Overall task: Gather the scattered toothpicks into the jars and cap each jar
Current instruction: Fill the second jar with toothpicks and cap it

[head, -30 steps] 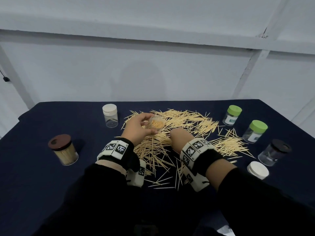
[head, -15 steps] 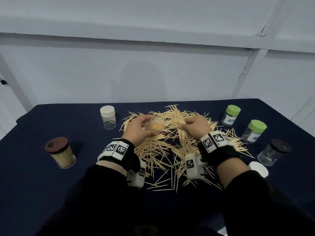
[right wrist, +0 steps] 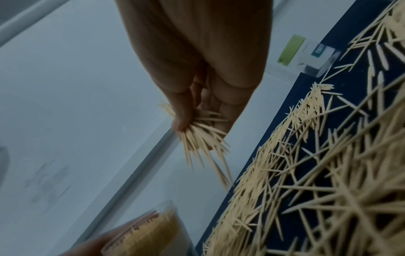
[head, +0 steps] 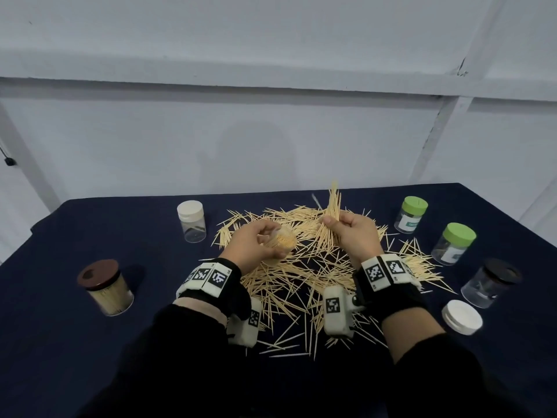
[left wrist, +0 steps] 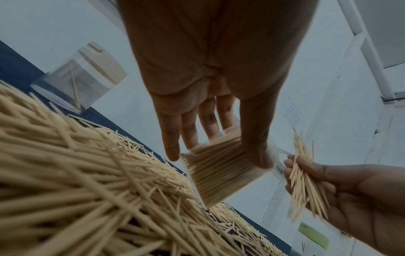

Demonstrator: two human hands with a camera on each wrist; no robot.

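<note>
A person's left hand [head: 256, 241] grips a nearly full open jar [head: 281, 244] while the right hand [head: 354, 233] pinches a bundle of toothpicks [head: 331, 206] beside it — most toothpicks [head: 301, 279] still litter the bench [head: 90, 342], and a white cap [head: 462, 316] lies loose.

No text can be read: the labels on the 2 green-lidded jars [head: 412, 214] [head: 453, 247] are blurred, and the wristbands [head: 384, 271] carry only square code patterns.

toothpicks [head: 289, 276]: pale matt wood
open jar [head: 278, 244]: clear glossy plastic
tabletop [head: 60, 342]: dark navy matt cloth
green caps [head: 460, 233]: smooth plastic
</note>
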